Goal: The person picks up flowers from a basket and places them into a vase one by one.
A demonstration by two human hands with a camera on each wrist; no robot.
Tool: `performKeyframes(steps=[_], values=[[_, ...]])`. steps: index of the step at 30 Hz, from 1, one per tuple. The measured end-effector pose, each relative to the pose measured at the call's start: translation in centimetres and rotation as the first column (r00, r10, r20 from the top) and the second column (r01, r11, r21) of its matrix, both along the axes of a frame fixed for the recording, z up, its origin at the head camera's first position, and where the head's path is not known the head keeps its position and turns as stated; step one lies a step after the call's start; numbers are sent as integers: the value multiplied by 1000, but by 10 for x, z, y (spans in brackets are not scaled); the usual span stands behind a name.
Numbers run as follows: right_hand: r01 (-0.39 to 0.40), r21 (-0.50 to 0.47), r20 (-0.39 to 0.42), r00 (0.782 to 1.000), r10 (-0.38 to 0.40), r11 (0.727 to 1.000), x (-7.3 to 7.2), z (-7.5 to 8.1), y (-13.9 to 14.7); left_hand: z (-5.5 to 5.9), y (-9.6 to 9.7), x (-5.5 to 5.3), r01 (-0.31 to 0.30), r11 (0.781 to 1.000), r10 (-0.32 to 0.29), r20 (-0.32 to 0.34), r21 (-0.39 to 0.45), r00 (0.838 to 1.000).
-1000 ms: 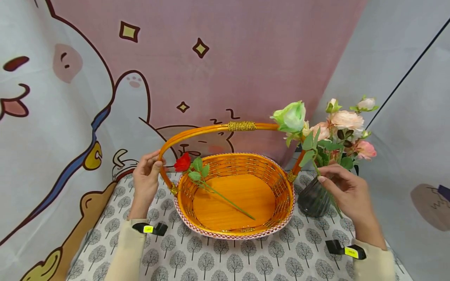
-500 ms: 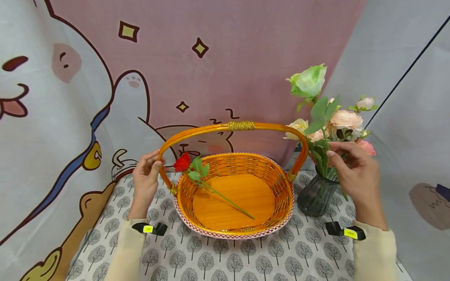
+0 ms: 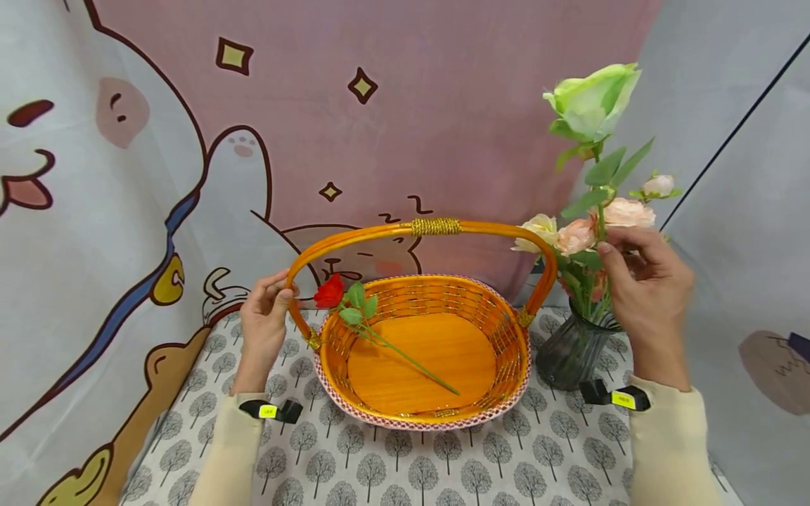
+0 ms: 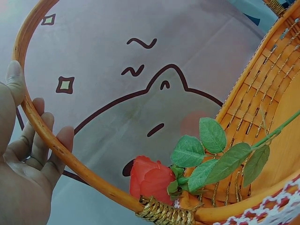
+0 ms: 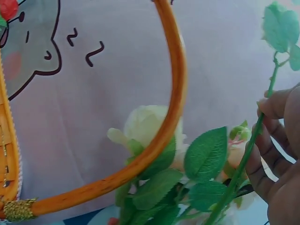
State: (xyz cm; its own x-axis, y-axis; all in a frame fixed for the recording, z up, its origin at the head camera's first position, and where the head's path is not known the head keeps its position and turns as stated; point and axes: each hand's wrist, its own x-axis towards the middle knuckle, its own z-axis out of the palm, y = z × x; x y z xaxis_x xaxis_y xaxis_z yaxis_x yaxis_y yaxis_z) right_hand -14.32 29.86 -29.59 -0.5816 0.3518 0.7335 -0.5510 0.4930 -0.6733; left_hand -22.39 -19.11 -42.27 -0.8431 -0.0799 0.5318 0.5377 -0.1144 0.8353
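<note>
My left hand (image 3: 266, 320) holds the left side of the orange basket handle (image 3: 329, 242) between thumb and fingers. Inside the woven basket (image 3: 420, 351) a red rose (image 3: 330, 291) lies slanted, its bloom at the left rim and its stem across the floor. At the right, my right hand (image 3: 654, 295) pinches the stem (image 5: 253, 136) of a green-white rose (image 3: 593, 102), held upright above a dark glass vase (image 3: 566, 355). Whether the stem's lower end is inside the vase is hidden behind the hand.
Pale pink flowers (image 3: 626, 213) and a cream bloom (image 3: 538, 232) stand in the vase, right beside the basket. A tree-print cloth (image 3: 449, 471) covers the table. Behind it hangs a pink cartoon curtain (image 3: 468, 126), with a grey one (image 3: 747, 281) at the right.
My right hand has risen and shifted slightly right, lifting the green-white rose well above the other flowers and turning it more upright. The left hand, basket and red rose look unmoved.
</note>
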Motion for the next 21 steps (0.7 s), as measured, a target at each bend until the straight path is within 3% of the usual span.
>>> performKeyframes(steps=[3, 9, 14, 17, 21], values=[[16, 43, -9, 1000, -16, 999, -4, -7, 1, 0, 0, 0, -5, 1000, 5, 5, -10, 1000], [88, 85, 86, 992, -95, 992, -6, -25, 6, 2, -1, 0, -3, 999, 4, 12, -48, 1000], [143, 127, 118, 980, -158, 982, -5, -36, 11, 1, -1, 0, 1, 999, 0, 13, -47, 1000], [169, 131, 152, 970, -188, 977, -4, -41, 14, 1, 0, 0, 3, 999, -3, 4, -36, 1000], [223, 125, 229, 942, -247, 967, -4, -49, 17, -1, -1, -1, 16, 1000, -16, -10, -26, 1000]])
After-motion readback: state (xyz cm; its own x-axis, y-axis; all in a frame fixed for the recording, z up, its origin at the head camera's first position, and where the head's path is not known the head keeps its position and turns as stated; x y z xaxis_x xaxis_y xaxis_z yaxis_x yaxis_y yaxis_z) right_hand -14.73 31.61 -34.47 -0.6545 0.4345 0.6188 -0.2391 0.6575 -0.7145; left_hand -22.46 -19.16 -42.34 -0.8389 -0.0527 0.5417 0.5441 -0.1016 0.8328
